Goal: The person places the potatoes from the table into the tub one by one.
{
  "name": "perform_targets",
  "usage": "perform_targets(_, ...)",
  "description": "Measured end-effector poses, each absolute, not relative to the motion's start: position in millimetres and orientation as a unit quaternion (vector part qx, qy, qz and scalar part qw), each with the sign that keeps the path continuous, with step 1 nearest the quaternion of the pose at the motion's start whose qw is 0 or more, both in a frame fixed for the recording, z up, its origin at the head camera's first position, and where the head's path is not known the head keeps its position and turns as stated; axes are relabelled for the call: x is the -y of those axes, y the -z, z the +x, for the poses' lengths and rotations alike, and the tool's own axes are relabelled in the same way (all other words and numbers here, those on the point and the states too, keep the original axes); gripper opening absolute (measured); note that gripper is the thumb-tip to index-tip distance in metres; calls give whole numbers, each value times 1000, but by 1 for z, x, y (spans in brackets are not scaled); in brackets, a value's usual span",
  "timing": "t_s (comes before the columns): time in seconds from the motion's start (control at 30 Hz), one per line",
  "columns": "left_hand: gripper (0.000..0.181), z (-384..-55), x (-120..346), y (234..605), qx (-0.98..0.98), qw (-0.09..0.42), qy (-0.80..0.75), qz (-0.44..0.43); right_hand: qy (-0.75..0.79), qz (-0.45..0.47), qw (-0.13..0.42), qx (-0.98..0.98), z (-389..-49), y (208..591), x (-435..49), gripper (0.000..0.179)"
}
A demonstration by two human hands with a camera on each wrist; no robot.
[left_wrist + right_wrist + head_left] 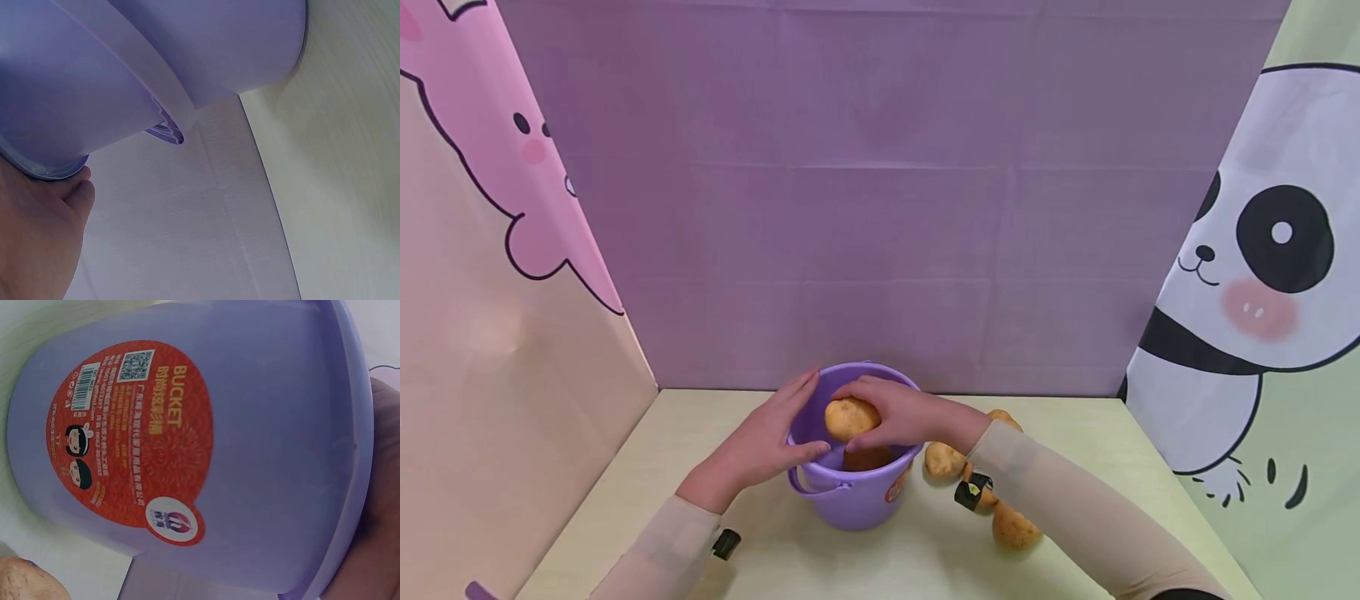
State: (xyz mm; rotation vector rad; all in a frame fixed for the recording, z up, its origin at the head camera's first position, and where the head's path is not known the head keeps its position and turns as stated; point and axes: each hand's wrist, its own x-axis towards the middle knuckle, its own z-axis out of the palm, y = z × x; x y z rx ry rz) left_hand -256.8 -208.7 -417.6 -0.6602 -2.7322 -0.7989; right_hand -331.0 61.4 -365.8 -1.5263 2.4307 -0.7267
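A purple bucket [857, 504] stands on the table in the head view, its handle lowered at the left side. Inside its mouth my right hand [895, 412] grips a potato [848, 419] between thumb and fingers. Below that, a darker potato [868, 459] shows within the bucket. My left hand [760, 442] rests on the left rim with fingers and thumb spread, the thumb reaching over the edge; in the left wrist view the hand [37, 231] touches the rim. The right wrist view shows the bucket's red label [131, 437], with part of my right hand behind the rim.
Right of the bucket lie several potatoes [943, 461], partly covered by my right forearm; one potato [1015, 527] sits closer to me. A purple cloth wall [887, 208] rises behind the table [715, 417], with printed side panels left and right.
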Motion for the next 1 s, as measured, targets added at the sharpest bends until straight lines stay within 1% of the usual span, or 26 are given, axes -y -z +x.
perform_targets(0.23,109,-256,208,417,927,112,274,-229,249,-524,90,-810,-333,368,-61,66)
perform_targets(0.4,108,-256,209,417,926,113,275,-231,255,-533,103,-801,-334,368,-61,68)
perform_targets(0.77,107,-256,210,416,926,120,267,-239,277,-540,125,-785,-337,370,-62,55)
perform_targets(0.9,106,-256,209,416,927,120,265,-238,283,-546,108,-781,-336,367,-63,48)
perform_targets(1.0,105,-257,210,417,926,122,266,-237,297,-548,79,-778,-336,364,-67,40)
